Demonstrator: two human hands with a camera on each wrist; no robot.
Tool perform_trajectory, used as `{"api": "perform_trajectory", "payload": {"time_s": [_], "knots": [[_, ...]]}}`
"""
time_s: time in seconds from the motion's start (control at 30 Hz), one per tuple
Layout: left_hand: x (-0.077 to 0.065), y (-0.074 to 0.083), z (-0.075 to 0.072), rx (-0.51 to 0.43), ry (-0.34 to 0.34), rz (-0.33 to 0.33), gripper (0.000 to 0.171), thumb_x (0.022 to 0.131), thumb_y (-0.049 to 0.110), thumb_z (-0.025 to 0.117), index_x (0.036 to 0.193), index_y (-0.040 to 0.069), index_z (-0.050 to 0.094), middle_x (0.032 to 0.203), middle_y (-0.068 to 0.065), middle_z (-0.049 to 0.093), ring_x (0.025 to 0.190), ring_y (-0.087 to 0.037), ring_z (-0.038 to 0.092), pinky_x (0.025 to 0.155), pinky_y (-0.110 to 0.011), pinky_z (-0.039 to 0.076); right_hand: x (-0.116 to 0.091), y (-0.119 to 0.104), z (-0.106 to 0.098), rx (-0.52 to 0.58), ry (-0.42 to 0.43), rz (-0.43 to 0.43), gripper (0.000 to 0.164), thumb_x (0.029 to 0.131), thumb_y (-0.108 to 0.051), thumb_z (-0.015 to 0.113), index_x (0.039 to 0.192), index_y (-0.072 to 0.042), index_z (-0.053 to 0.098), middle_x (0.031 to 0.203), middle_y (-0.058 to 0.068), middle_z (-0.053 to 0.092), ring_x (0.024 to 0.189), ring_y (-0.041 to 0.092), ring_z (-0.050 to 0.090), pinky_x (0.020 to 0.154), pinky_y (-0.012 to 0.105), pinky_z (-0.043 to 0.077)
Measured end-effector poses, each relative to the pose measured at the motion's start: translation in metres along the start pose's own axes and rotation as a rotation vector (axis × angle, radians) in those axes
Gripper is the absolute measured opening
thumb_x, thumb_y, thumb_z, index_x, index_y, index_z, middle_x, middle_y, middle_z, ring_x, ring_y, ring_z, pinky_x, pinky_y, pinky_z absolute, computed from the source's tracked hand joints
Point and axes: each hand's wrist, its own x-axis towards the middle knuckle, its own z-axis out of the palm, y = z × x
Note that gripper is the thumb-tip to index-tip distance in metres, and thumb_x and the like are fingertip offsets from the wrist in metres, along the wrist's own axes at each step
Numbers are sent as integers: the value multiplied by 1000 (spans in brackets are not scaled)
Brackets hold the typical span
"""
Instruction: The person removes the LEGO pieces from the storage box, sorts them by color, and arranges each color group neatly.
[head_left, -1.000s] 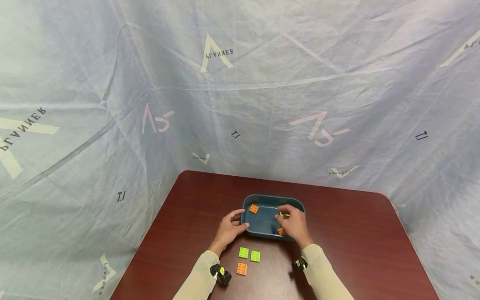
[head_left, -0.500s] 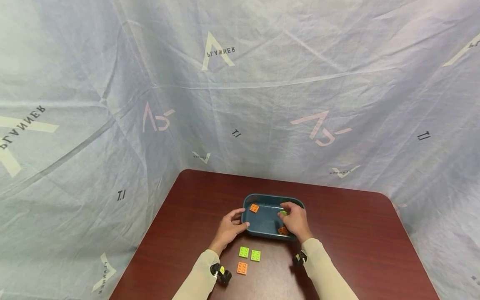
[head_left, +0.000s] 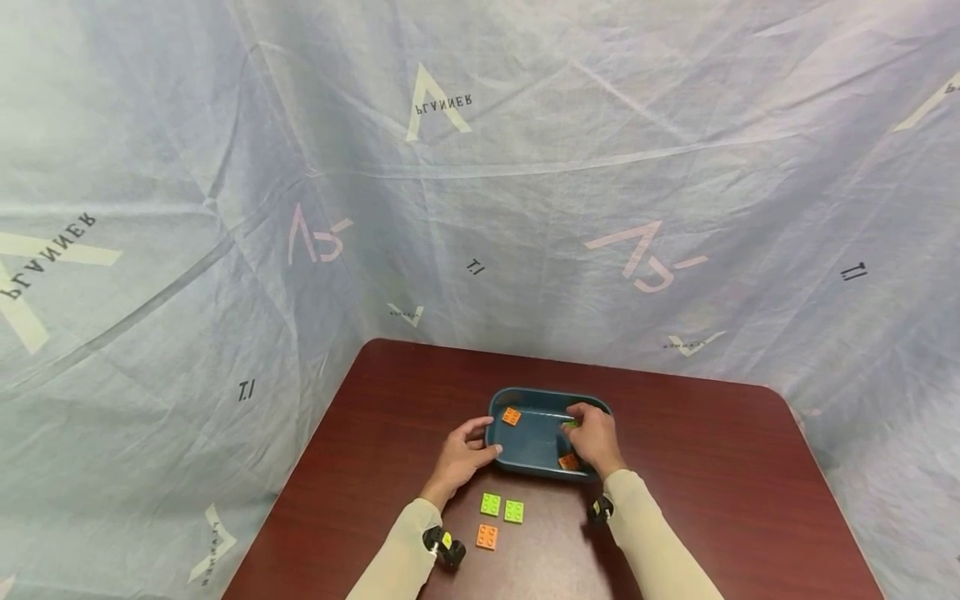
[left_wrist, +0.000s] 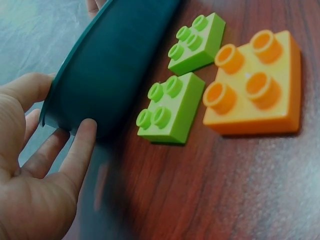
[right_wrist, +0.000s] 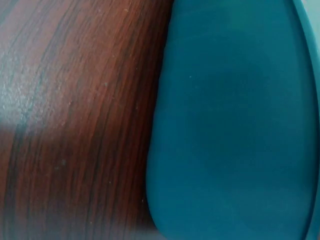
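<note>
A dark teal tray (head_left: 536, 446) stands on the table with two orange toy bricks in it, a back-left brick (head_left: 512, 416) and a front-right brick (head_left: 568, 462). My left hand (head_left: 457, 458) holds the tray's left end, with fingers on its rim and outer wall, as the left wrist view shows close up. Inside the right part of the tray, my right hand (head_left: 598, 440) pinches a light green toy brick (head_left: 572, 423), mostly hidden by the fingers. The right wrist view shows only the tray's outer wall (right_wrist: 230, 120) and the table; the right hand is out of it.
In front of the tray lie two light green bricks, a left one (head_left: 491, 504) and a right one (head_left: 513, 511), and an orange brick (head_left: 487, 536), all studs up. The reddish-brown table (head_left: 697, 483) ends at the back against a hanging grey cloth (head_left: 525, 275).
My right hand has shifted slightly right with the green brick, and more of the front-right orange brick shows. My left hand keeps its place on the tray.
</note>
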Motion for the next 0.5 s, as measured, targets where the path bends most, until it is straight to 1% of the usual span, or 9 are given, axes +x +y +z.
{"api": "perform_trajectory", "payload": {"time_s": [0.17, 0.3, 0.5], "knots": [[-1, 1, 1, -4, -1, -1, 65, 92, 24, 86, 150, 15, 60, 144, -18, 63, 122, -32, 70, 87, -35, 63, 0, 0, 0, -31, -6, 11, 39, 93, -13, 81, 129, -1, 73, 121, 19, 76, 94, 30, 74, 76, 46, 61], [-2, 2, 1, -1, 0, -6, 65, 92, 24, 86, 151, 15, 60, 145, -19, 62, 121, -32, 70, 86, -35, 63, 1, 1, 2, -66, -7, -15, 39, 91, -12, 82, 127, 0, 74, 117, 19, 77, 93, 31, 74, 79, 49, 62], [-3, 4, 1, 8, 5, -5, 65, 92, 23, 86, 151, 15, 59, 144, -18, 63, 120, -31, 70, 86, -35, 63, 2, 0, 2, -61, -26, -30, 41, 90, -9, 82, 129, 2, 73, 119, 20, 76, 102, 36, 73, 86, 54, 61]]}}
